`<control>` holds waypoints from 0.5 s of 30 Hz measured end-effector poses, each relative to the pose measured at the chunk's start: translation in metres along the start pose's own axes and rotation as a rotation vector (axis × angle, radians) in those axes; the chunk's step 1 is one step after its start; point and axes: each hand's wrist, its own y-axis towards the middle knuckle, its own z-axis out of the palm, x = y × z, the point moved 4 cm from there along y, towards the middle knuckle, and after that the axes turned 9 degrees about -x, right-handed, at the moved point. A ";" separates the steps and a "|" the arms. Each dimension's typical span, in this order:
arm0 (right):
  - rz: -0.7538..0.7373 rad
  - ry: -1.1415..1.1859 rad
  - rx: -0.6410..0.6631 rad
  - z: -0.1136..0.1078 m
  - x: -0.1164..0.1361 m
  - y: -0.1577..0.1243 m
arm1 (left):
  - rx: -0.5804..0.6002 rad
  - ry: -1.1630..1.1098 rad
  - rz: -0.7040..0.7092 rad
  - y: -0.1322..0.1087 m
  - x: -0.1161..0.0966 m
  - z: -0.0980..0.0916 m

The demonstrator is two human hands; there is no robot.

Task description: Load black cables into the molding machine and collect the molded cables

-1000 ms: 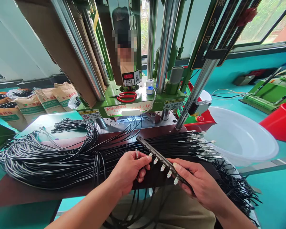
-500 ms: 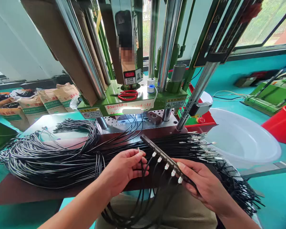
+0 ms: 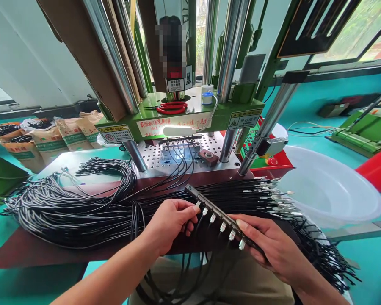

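The fingertips (image 3: 193, 209) of my left hand (image 3: 169, 224) are pinched almost closed on a small silver-and-white plug (image 3: 197, 204) at the end of one thin black cable. I'm holding it right against the long slotted black metal bar (image 3: 216, 213). It sits at the slot just above the five plugs already lined up along the bar, so this looks like the loading step, one plug per slot. Going by how the others sit, it wants to go in square, not tilted.

My right hand (image 3: 269, 248) is wrapped around the near end of the bar. The fingers are curled under it and the thumb lies along the top, which keeps the bar angled away from me over my lap. The loaded cables hang down in loops between my hands.

Just past the bar, the big bundle of loose black cables (image 3: 82, 212) lies across the dark red tabletop (image 3: 19, 250), with its metal tips (image 3: 273, 197) pointing right. Behind that is the green press machine (image 3: 178, 120), with red scissors (image 3: 171, 107) on its deck. A white plastic basin (image 3: 330, 190) is off to the right.
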 end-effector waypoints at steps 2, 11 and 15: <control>-0.013 -0.021 0.009 0.000 -0.001 0.000 | 0.004 0.001 0.004 0.001 0.001 0.000; -0.055 -0.089 0.037 0.003 0.004 -0.001 | 0.013 -0.002 -0.005 0.003 0.000 -0.001; -0.106 -0.129 0.052 0.004 0.008 -0.001 | 0.038 -0.010 -0.031 0.004 0.000 -0.001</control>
